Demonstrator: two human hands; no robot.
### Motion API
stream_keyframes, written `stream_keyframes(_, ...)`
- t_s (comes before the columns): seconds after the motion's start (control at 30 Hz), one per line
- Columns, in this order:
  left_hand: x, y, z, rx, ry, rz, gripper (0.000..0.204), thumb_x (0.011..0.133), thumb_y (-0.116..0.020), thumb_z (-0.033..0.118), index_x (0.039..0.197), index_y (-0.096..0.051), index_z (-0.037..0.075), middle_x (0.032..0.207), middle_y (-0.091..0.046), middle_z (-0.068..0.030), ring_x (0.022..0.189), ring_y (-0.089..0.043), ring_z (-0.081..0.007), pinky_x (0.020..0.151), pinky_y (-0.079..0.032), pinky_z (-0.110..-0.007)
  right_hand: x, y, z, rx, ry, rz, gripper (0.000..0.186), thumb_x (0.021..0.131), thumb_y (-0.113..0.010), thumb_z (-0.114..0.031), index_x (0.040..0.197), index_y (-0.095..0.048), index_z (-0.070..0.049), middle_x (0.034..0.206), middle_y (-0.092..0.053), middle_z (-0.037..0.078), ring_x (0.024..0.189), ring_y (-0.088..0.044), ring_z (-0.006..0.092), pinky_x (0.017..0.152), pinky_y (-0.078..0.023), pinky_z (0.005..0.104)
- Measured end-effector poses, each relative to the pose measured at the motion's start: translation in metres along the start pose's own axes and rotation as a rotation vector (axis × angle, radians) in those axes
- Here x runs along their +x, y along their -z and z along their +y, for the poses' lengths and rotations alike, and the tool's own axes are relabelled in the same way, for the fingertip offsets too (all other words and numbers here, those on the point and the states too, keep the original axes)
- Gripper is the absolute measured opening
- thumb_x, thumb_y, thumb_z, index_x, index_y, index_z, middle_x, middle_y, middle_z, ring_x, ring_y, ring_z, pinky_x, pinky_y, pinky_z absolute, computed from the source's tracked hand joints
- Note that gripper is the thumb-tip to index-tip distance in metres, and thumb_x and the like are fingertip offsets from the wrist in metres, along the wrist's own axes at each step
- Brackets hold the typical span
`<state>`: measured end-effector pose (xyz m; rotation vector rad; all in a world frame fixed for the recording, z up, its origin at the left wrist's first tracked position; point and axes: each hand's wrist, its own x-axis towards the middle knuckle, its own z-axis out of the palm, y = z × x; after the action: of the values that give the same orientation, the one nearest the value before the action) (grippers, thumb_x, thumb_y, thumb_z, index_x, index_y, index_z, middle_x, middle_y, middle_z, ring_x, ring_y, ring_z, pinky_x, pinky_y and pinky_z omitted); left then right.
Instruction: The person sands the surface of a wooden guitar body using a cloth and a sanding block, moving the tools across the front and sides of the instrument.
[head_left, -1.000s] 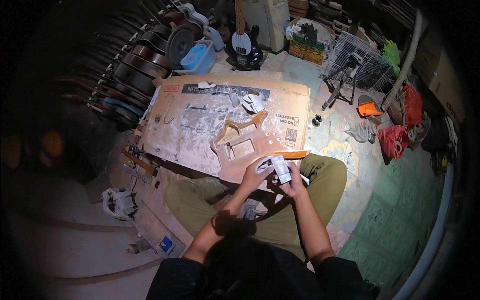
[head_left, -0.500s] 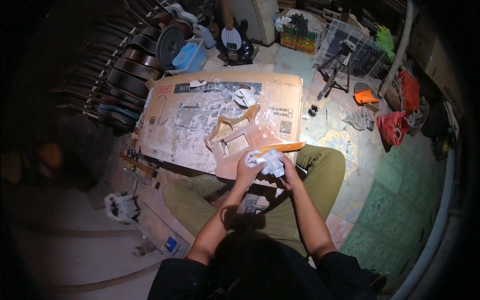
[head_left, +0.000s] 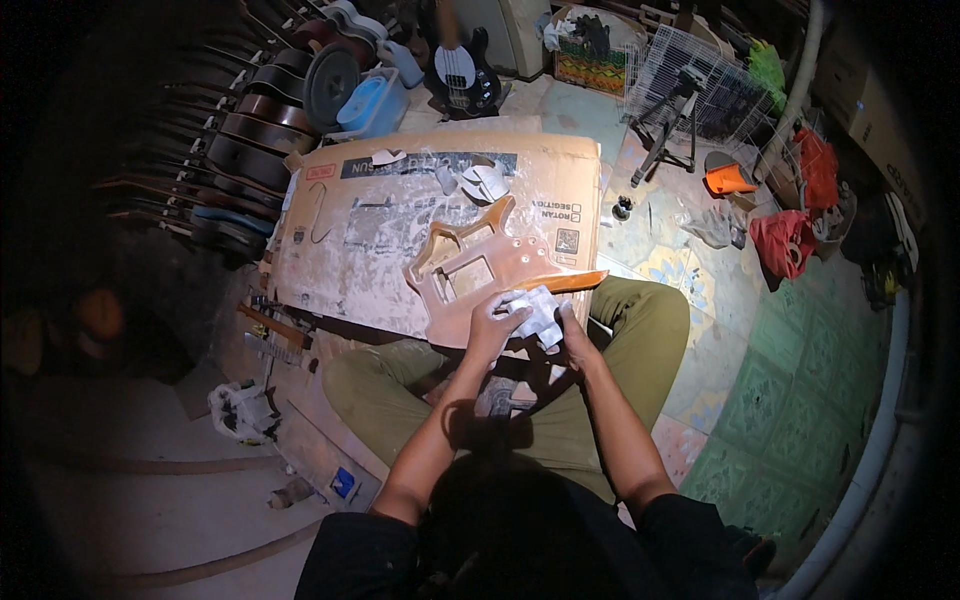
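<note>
1. Set at the back left: a see-through tub (head_left: 390, 113) with a blue bowl (head_left: 362, 103) inside.
2. Set at the back: a bright patterned basket (head_left: 590, 76), piled on top with a dark, lumpy thing (head_left: 591, 36) and something white.
3. Resting off to the right: a red bag (head_left: 783, 245); insides hidden, so cannot tell the contents.
4. Grasping a pale sheet (head_left: 541, 313) from both sides, left hand (head_left: 490, 325) on one edge and right hand (head_left: 577, 343) on the other.
5. Held above the lap, just by the near edge of a guitar body (head_left: 508, 266): that same sheet, creased, with patches of white and gray.
6. Lying flat on dusty cardboard (head_left: 355, 265): that guitar body, brown, with two big cut-out holes, small round holes and an orange-brown edge.
</note>
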<state>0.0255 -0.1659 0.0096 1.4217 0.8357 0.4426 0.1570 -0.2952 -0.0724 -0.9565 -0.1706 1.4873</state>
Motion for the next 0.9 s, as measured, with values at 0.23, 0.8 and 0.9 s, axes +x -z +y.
stream_keyframes(0.23,-0.006,-0.001,-0.002,0.009,0.045,-0.05,0.033,0.088,-0.079,0.012,0.116,-0.068,-0.002,0.103,-0.071,-0.0063,0.094,-0.064,-0.0117,0.082,-0.054,-0.028,-0.003,-0.018,-0.008,-0.102,0.03,0.06,0.054,0.102,-0.052,-0.052,0.134,-0.059,-0.008,0.108,-0.069,0.003,0.089,-0.066,0.0129,0.072,-0.053,0.0288)
stream_keyframes(0.8,0.006,0.027,-0.022,0.22,-0.021,-0.133,0.058,0.072,-0.084,0.008,0.126,-0.063,0.004,0.107,-0.071,-0.0072,0.096,-0.066,-0.0139,0.083,-0.053,-0.029,-0.013,-0.028,-0.003,0.333,-0.07,-0.061,0.052,0.102,-0.054,-0.045,0.136,-0.056,-0.006,0.113,-0.071,0.01,0.093,-0.07,0.0198,0.079,-0.058,0.0333)
stream_keyframes(0.9,0.007,0.039,-0.019,0.525,-0.259,-0.187,0.071,0.065,-0.086,0.016,0.13,-0.06,0.004,0.111,-0.071,-0.0125,0.103,-0.069,-0.0237,0.089,-0.054,-0.036,-0.023,-0.034,-0.005,0.383,-0.21,-0.22,0.054,0.1,-0.057,-0.04,0.141,-0.052,-0.006,0.12,-0.069,0.013,0.098,-0.069,0.0262,0.083,-0.057,0.0399)
